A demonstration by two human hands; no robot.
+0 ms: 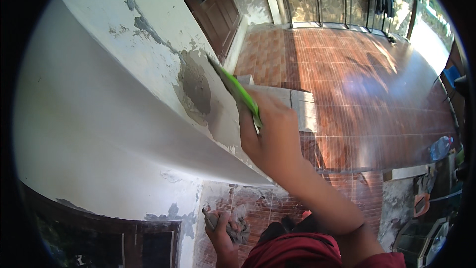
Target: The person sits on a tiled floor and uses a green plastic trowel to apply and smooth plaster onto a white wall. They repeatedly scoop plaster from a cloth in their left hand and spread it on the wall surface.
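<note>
My right hand [270, 124] is closed round a green putty knife [237, 89]. The tool's dark edge lies at the wall, beside a damp grey patch of filler [195, 87] on the white painted wall [148, 64]. A rough grey crack line [144, 25] runs up from the patch. Low in the picture, near my body, my left hand [221, 235] is wrapped round a crumpled grey lump [238, 228]. Whether that is a bag or a wad of filler I cannot tell.
A brown wooden door [210, 10] stands beyond the wall's edge. Red-brown tiles [347, 99] cover the floor, with a pale board [303, 109] beyond my right hand. A metal rack [342, 2] stands at the back; a clear plastic bottle [440, 148] lies at right.
</note>
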